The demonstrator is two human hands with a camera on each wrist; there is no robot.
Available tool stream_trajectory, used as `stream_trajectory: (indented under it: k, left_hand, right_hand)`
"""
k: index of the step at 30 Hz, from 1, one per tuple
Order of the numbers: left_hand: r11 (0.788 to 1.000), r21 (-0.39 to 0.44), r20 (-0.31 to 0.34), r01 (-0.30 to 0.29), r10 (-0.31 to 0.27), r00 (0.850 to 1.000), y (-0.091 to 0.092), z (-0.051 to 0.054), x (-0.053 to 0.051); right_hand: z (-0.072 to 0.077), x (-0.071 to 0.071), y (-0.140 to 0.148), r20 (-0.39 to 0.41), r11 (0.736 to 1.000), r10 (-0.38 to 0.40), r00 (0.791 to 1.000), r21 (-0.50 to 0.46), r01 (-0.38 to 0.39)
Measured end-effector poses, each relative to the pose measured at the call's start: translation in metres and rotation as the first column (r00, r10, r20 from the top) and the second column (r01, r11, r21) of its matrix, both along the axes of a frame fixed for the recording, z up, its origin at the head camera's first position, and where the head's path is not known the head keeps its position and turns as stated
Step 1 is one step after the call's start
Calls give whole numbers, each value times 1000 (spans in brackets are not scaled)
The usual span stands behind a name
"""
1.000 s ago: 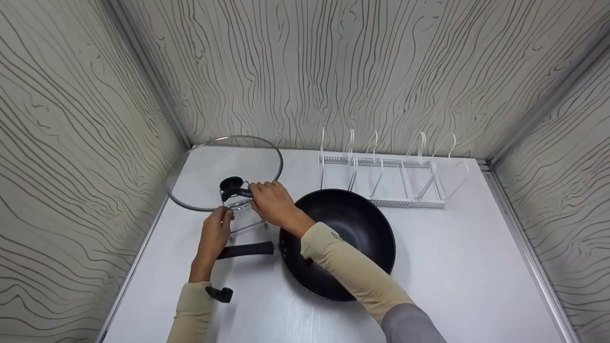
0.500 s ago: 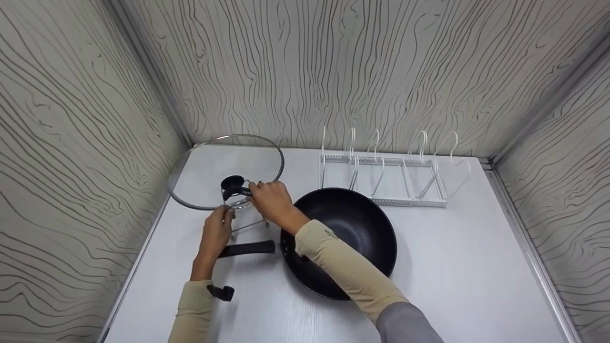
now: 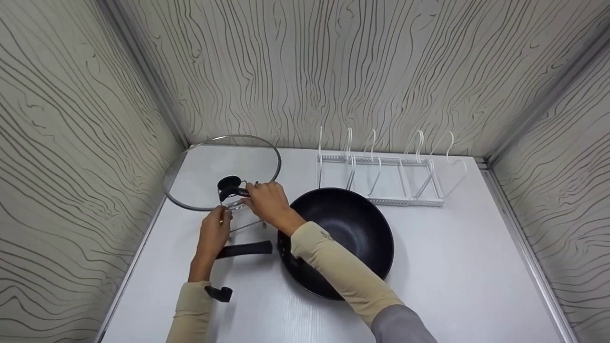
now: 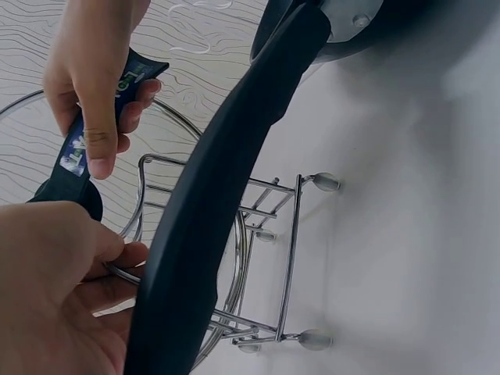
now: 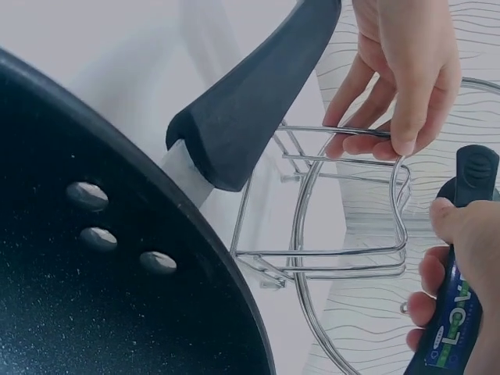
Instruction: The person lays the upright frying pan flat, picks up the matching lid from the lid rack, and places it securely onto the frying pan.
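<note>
Fingers of my left hand pinch a wire of the small silver rack, seen closely in the left wrist view. My right hand grips the labelled black handle, beside a round black knob at the glass lid. That lid leans behind the rack, its metal rim upright and tilted. The wok lies under my right forearm, and its black handle passes in front of the rack, close to my left wrist.
A white rack with several curved upright hooks stands at the back right of the white table. Patterned walls with metal edge strips enclose the table at the back and both sides.
My right wrist and forearm have shifted slightly left over the wok. Both hands keep their holds, and the whole head view has moved a little.
</note>
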State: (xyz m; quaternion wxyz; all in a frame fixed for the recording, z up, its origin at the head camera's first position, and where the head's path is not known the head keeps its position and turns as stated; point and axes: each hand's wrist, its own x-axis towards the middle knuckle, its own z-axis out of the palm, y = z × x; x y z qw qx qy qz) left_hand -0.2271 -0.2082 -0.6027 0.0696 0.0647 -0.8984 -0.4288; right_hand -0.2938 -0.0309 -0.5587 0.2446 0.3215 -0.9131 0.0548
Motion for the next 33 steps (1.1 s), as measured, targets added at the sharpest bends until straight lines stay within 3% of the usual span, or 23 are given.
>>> stream_trajectory:
  k: [7,20,33]
  left_hand:
    - [1000,-10,-10,-3,3,1000,-1,-2,0]
    - [999,-40,-43,-6,4,999,2,-3,0]
    - [999,-31,-70,-7,5,998,2,-4,0]
  right_hand:
    - [-4,1,-5,-40,999,-20,999,-41,18]
    - [-4,0,-4,77,994,-24,997,-109,32]
    - [-10,-1,-3,56,987,-14,998,-161,23]
